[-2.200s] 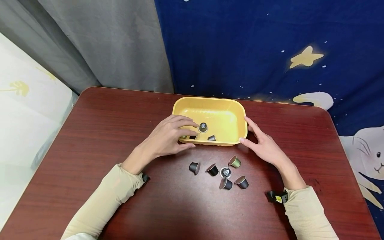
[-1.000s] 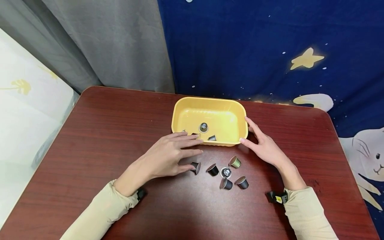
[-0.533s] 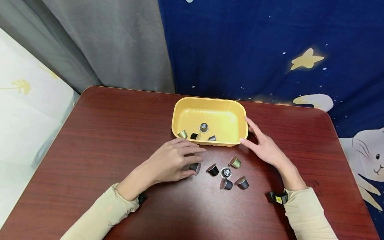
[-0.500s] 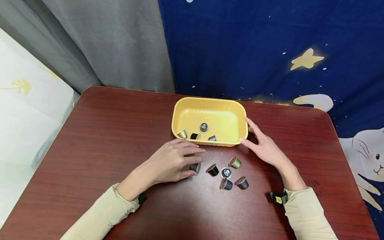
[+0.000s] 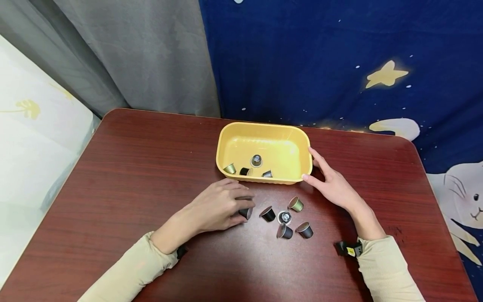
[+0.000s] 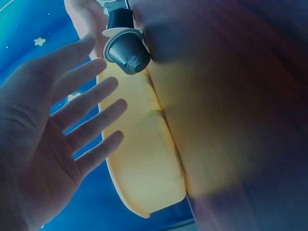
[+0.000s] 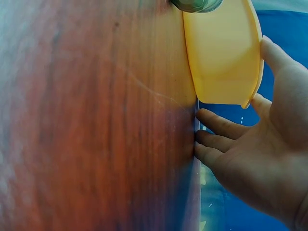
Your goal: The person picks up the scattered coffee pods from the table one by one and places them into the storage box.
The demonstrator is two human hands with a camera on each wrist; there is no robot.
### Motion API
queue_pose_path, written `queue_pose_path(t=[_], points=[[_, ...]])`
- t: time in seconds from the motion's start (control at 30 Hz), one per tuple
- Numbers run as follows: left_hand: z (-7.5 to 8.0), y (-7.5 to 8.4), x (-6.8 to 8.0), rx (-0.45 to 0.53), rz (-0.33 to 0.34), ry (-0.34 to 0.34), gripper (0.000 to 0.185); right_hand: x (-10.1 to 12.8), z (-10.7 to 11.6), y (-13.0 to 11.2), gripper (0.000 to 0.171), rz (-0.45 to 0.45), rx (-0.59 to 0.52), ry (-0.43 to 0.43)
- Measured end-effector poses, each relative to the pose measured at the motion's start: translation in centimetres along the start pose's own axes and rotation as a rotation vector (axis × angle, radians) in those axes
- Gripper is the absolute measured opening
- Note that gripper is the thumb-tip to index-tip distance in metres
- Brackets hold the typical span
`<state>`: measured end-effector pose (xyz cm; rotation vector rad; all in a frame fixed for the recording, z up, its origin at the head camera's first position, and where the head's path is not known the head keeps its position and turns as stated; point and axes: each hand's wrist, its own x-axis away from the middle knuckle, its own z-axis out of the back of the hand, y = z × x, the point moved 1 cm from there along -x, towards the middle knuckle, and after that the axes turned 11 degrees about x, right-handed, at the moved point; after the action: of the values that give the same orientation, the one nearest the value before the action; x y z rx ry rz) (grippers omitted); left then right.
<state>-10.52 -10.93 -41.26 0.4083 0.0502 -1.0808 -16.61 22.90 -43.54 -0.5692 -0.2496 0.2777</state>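
My left hand (image 5: 220, 205) is over a dark coffee capsule (image 5: 245, 212) lying on its side, with the index finger above it and the thumb at its near side. In the left wrist view the fingers are spread and straight, their tips close to that capsule (image 6: 129, 52). My right hand (image 5: 330, 184) rests at the right end of a yellow plastic basin (image 5: 308, 161). Its thumb touches the front corner and its index finger the end wall. In the right wrist view, the other fingers (image 7: 211, 139) reach down to the table. Inside the basin lie several capsules, including a green one (image 5: 230, 168).
Right of the left hand lie more capsules: a black one (image 5: 268, 214), a silver-rimmed one (image 5: 284, 217), a green one (image 5: 296, 204) and two dark ones nearby. The brown table (image 5: 158, 147) backs onto grey and blue curtains (image 5: 302, 54).
My left hand has drawn back from over the basin to the leftmost capsule on the table, its fingers moving in over it. The right hand has kept its place at the basin.
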Motion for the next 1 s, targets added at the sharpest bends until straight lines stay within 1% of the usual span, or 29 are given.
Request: queue_pose_path(t=[0.23,0.53,0.8,1.0], points=[[-0.12,0.10,-0.16,-0.011,0.016,-0.043,0.035,-0.08,0.05,0.00,0.079,0.000,-0.001,0.002],[-0.35,0.09,-0.45,-0.016,0.043,-0.125,0.032,-0.08,0.14,0.02,0.079,0.000,0.005,-0.006],[-0.44,-0.08,-0.68,-0.031,0.029,-0.150,0.032,-0.13,0.21,0.04,0.080,-0.003,0.010,-0.017],[-0.65,0.03,-0.80,-0.042,0.051,-0.182,0.035,0.00,0.15,0.04,0.080,-0.005,0.000,-0.027]])
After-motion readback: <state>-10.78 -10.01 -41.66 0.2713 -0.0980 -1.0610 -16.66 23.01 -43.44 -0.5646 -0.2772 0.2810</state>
